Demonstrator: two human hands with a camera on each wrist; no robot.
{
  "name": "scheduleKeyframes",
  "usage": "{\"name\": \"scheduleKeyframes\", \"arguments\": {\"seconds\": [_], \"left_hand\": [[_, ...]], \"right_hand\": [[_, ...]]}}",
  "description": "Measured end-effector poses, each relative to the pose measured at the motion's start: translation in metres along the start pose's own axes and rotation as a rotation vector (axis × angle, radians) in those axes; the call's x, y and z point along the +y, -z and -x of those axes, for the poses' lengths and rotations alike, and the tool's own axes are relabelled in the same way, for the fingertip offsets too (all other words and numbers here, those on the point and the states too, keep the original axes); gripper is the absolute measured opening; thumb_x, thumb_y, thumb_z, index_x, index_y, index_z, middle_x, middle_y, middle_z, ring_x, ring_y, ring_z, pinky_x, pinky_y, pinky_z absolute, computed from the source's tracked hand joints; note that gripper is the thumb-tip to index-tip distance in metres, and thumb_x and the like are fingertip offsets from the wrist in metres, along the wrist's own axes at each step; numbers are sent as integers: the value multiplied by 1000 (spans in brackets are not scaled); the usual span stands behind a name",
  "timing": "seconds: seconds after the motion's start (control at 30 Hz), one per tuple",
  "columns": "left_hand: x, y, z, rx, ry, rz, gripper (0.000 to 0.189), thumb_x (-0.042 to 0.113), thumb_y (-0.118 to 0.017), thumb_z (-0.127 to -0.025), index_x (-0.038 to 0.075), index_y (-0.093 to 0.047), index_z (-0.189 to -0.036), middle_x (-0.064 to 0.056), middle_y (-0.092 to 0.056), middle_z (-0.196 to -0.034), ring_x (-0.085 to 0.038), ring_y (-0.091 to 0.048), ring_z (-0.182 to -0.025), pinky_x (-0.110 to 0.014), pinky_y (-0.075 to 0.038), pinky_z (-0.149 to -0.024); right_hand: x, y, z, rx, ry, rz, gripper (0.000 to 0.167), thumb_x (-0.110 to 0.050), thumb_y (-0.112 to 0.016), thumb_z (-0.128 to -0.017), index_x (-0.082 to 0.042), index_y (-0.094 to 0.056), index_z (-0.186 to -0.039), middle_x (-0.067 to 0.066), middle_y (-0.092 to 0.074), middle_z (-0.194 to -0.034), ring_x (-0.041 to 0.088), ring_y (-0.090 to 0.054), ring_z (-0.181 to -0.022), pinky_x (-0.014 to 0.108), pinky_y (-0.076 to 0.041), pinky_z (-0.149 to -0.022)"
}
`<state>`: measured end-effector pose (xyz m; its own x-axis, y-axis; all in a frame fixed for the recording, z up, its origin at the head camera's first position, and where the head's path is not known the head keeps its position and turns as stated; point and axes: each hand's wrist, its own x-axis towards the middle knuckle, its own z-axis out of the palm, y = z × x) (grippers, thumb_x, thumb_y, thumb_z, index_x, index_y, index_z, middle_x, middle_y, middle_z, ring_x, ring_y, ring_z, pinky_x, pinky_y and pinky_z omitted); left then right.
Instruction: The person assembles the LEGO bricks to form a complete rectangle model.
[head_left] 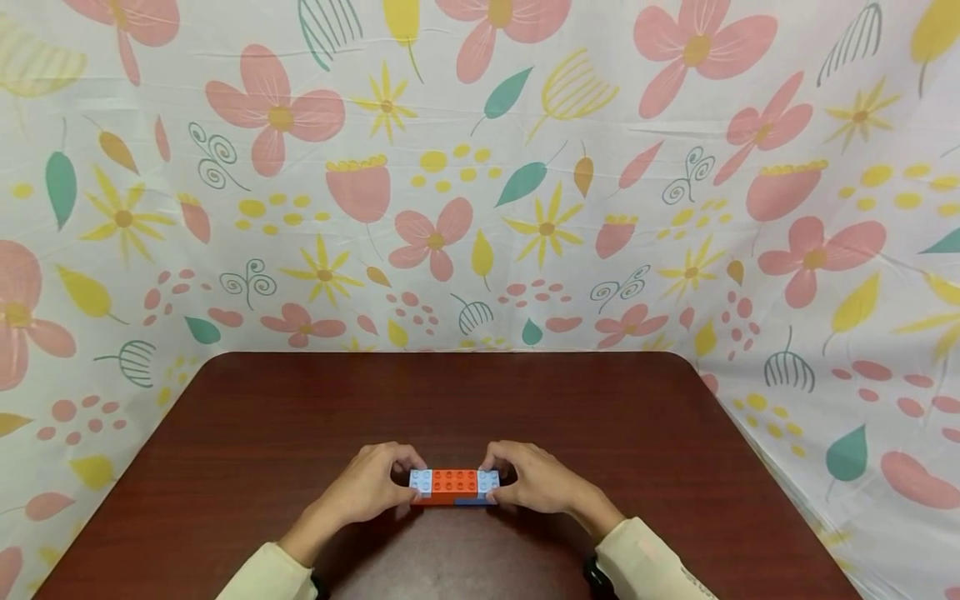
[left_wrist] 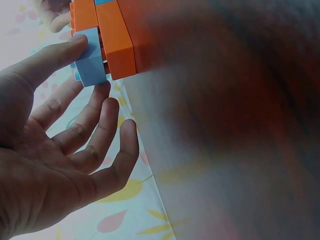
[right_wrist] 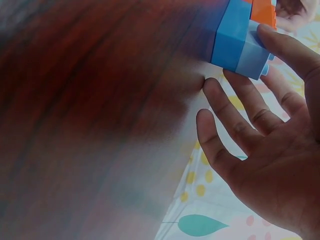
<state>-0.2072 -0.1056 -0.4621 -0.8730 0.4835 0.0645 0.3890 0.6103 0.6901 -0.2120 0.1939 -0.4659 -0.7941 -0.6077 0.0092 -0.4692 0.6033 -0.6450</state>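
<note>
A two-layer row of toy building bricks lies on the table between both hands. On top, a long orange brick (head_left: 454, 483) has a light blue brick (head_left: 422, 478) at its left end and another light blue brick (head_left: 487, 478) at its right. Beneath them are a lower orange brick (left_wrist: 116, 40) and a darker blue brick (right_wrist: 230, 42). My left hand (head_left: 371, 483) pinches the left light blue brick with thumb and fingers; a thin gap shows under that brick in the left wrist view. At the opposite end, my right hand (head_left: 538, 482) pinches the right light blue brick, flush on the blue one.
The dark reddish-brown table (head_left: 450, 400) has rounded far corners. Behind it and along both sides hangs a white curtain (head_left: 480, 333) with printed flowers and leaves. Light sleeves (head_left: 652, 562) cover both forearms.
</note>
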Motion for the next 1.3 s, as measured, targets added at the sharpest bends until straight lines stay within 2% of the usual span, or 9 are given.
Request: {"name": "scheduleKeyframes", "arguments": {"seconds": [0.2,0.47,0.8,1.07,1.3], "left_hand": [[-2,0,-1,-11,-6,20,23,13,-87,-80,21,-75,-98,6,-69,-91,-17,-65,-85,-26,-49,-70],[-6,-1,-2,-29,-22,46,22,13,-86,-81,20,-75,-99,7,-70,-89,-7,-63,-79,-24,-51,-69],[-8,0,-4,-62,-14,84,21,13,-85,-82,20,-75,-100,7,-72,-87,-9,-66,-78,-26,-51,-69],[-8,-1,-4,-62,-13,70,22,13,-85,-82,20,-75,-100,7,-72,-85,-8,-66,-77,-25,-51,-69],[-7,-2,-3,-29,-29,23,24,13,-86,-81,20,-74,-100,9,-71,-85,-5,-64,-77,-25,-51,-69]], "right_hand": [[0,0,0,-1,-6,-12,22,-24,-81,-90,-26,-65,-105,-10,-67,-95,14,-65,-91,37,-55,-82],[-1,0,0,3,-2,-13,23,-23,-81,-89,-26,-65,-104,-10,-68,-95,14,-66,-91,35,-55,-82],[-1,0,0,2,-15,-6,22,-24,-81,-89,-26,-65,-104,-11,-67,-95,13,-65,-90,36,-55,-81],[-2,-1,2,7,-14,10,23,-23,-82,-89,-26,-65,-104,-11,-67,-95,12,-65,-91,33,-54,-81],[-1,-1,1,16,-3,14,23,-24,-82,-89,-25,-65,-105,-11,-67,-96,12,-65,-91,34,-54,-81]]}}
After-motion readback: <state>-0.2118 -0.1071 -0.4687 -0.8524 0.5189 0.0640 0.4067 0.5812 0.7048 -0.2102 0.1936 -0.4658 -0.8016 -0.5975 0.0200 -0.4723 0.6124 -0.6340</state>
